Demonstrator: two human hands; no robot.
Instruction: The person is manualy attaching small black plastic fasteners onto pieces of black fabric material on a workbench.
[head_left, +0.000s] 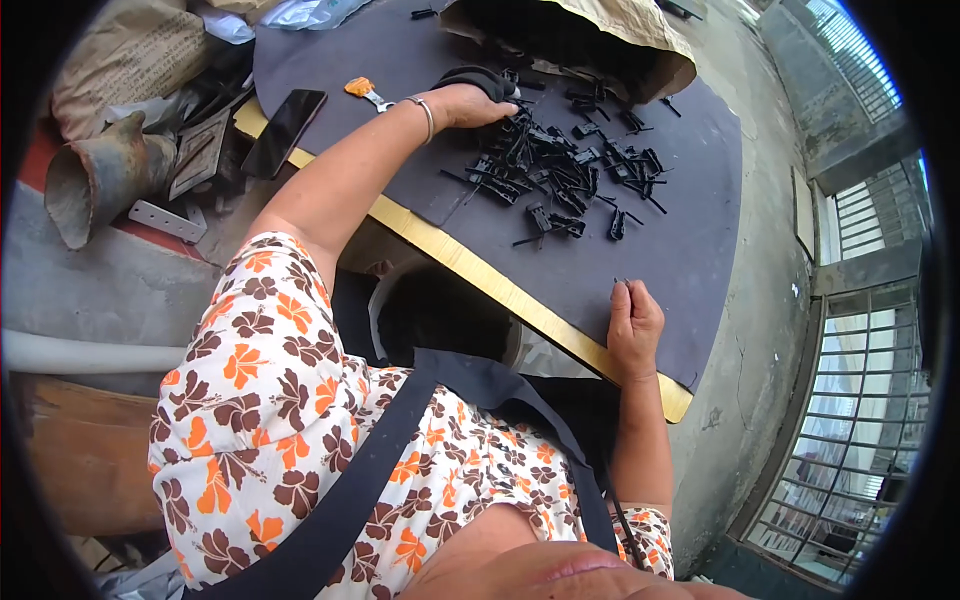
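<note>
A heap of small black plastic parts (560, 165), many with thin rod-like ends, lies on the dark tabletop (640, 255). My left hand (473, 103) reaches to the heap's far left edge, next to several parts. Black cloth covers some of its fingers, and its thumb points right; its grip is hidden. Over the near right part of the tabletop, my right hand (636, 322) is closed, thumb pressed against curled fingers. A tiny dark tip shows at its fingertips, too small to name. Behind the heap, an open brown paper sack (640, 40) lies with its dark mouth towards me.
A phone (285, 133) and an orange-handled metal tool (368, 93) lie on the table's left. Its yellow edge (470, 262) runs in front of me. Beyond the left edge are a rusty pipe piece (95, 180) and a white perforated bracket (168, 221). Barred windows stand right.
</note>
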